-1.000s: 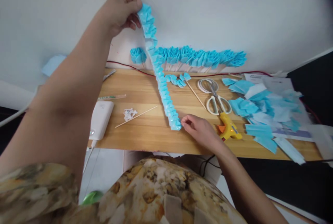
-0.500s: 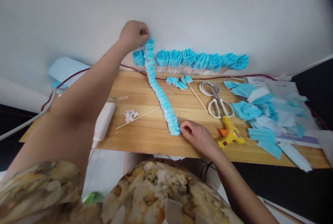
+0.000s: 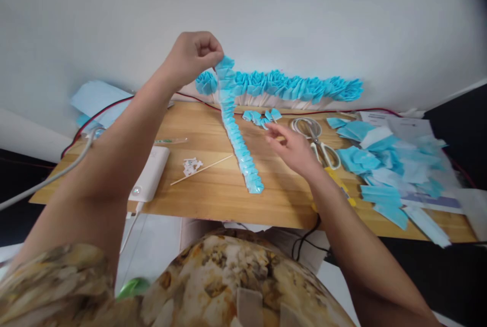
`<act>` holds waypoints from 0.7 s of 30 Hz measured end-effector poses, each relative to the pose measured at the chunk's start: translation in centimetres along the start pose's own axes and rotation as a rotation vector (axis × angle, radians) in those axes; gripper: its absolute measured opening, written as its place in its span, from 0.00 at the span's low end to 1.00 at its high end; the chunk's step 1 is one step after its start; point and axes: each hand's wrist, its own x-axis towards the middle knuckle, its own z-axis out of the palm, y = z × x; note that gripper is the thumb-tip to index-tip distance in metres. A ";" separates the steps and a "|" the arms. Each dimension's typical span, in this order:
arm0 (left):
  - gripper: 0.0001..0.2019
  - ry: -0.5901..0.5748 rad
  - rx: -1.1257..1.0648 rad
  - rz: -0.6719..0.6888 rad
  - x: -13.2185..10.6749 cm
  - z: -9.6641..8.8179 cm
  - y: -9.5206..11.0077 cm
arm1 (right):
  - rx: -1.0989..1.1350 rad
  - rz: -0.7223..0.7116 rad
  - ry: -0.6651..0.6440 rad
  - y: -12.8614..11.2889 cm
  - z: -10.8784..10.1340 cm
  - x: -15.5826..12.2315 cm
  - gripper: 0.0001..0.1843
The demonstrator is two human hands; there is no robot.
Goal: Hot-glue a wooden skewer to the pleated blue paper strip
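Observation:
My left hand (image 3: 201,56) pinches the upper end of a long pleated blue strip (image 3: 236,137), raised in front of the wall. The strip slants down to the right, its lower end at the wooden table top. Over the table, my right hand (image 3: 291,147) has its fingers apart and slightly curled, with nothing seen in them. Close to its fingertips lies a short ruffled blue piece (image 3: 255,117). The thin stick beside that piece is mostly hidden behind this hand. White-handled scissors (image 3: 330,155) lie just right of the hand.
Blue ruffled flowers (image 3: 289,87) on sticks line the wall. My right forearm partly covers a yellow glue gun (image 3: 338,182). Blue cut pieces (image 3: 380,152) are heaped on the right. A white power bank (image 3: 152,175), a thin stick (image 3: 201,170) and white scraps (image 3: 192,166) lie left.
My right hand has left the strip's lower end and moved up and away over the table, its fingers opening. My left hand has shifted slightly right, still gripping the strip.

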 end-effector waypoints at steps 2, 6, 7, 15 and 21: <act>0.08 0.003 -0.029 0.008 -1.2 0.0 0.6 | 0.095 -0.064 0.006 -0.2 1.2 3.1 0.29; 0.06 0.005 -0.062 -0.010 -3.2 -0.2 1.5 | 0.165 -0.091 -0.024 -0.5 2.8 6.4 0.32; 0.06 0.008 -0.062 -0.009 -3.6 -0.3 1.6 | 0.125 -0.085 -0.005 -0.5 2.8 6.2 0.29; 0.05 0.138 0.012 0.002 -4.2 -0.9 0.5 | -0.217 0.058 -0.100 -0.4 -0.6 -5.2 0.04; 0.03 0.119 0.019 0.031 -3.6 -0.2 0.7 | -0.338 0.124 -0.331 -0.5 1.1 -9.3 0.05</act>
